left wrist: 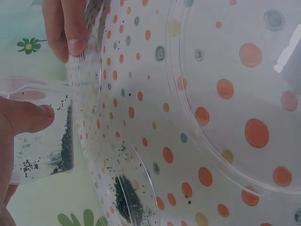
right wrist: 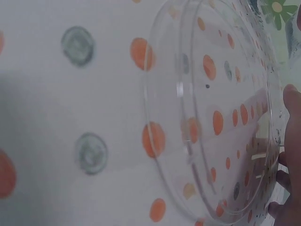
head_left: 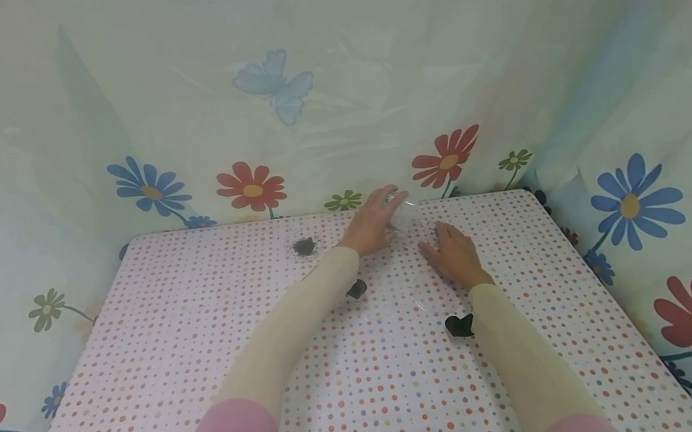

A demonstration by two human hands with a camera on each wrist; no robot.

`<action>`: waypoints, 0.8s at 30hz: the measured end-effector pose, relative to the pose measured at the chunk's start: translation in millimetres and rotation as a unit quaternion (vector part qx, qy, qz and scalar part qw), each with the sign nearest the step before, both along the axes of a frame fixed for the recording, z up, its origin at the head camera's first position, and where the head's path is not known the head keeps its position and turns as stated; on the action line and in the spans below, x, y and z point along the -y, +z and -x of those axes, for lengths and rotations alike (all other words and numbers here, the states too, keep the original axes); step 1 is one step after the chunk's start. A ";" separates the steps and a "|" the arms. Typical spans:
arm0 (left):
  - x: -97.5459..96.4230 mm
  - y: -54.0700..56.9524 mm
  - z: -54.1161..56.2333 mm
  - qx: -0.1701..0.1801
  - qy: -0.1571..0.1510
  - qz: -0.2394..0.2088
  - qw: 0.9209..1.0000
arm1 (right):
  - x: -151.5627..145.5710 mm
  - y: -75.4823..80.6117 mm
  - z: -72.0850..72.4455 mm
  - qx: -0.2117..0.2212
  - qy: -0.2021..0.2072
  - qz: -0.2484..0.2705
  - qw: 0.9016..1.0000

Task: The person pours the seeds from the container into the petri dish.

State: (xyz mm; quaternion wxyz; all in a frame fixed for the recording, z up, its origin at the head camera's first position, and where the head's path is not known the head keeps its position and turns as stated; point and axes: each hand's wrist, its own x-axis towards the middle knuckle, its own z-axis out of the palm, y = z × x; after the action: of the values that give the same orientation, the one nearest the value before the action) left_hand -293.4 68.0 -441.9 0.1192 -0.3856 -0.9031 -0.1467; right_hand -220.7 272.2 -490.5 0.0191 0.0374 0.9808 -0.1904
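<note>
My left hand point(head_left: 374, 224) grips a clear plastic cup point(left wrist: 44, 146) near the table's back edge. Black granules lie along the cup's base and cling to its side; the thumb presses against its wall. To the right, my right hand point(head_left: 454, 255) has its fingers spread, fingertips right at the rim of a small clear dish point(left wrist: 96, 89). Another clear dish point(left wrist: 149, 188) holds a heap of black granules point(head_left: 304, 247), left of the left hand. Nearer to me lie large clear round dishes, one point(left wrist: 188, 108) below the left forearm and one point(right wrist: 162, 165) beside the right wrist.
A white dotted cloth point(head_left: 169, 365) covers the table. Stray black grains are scattered on it around the dishes. A flowered plastic curtain point(head_left: 343, 107) stands right behind the table and along both sides.
</note>
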 end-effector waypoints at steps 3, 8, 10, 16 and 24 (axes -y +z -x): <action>-1.4 0.4 0.0 -0.002 -0.002 -0.002 1.000 | 0.3 -0.8 0.7 0.000 0.000 -0.002 1.000; -3.4 1.0 -0.5 -0.004 -0.004 -0.007 1.000 | 1.8 0.6 0.7 0.003 -0.003 0.003 1.000; -4.5 0.7 -0.4 -0.001 -0.004 -0.008 1.000 | 2.4 1.1 0.5 0.004 -0.004 0.005 1.000; -7.0 -0.3 -1.0 0.012 -0.001 -0.002 1.000 | 1.8 0.2 -0.2 -0.002 -0.005 0.010 1.000; -7.5 0.9 -2.1 0.016 0.003 0.005 1.000 | 2.8 1.5 -1.2 0.001 -0.004 0.011 1.000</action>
State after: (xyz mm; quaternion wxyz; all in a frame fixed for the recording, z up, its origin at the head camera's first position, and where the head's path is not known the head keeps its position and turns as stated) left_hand -291.2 75.5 -441.1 0.1034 -0.3807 -0.9069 -0.1479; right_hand -219.5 269.4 -489.0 0.0199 0.0412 0.9784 -0.2014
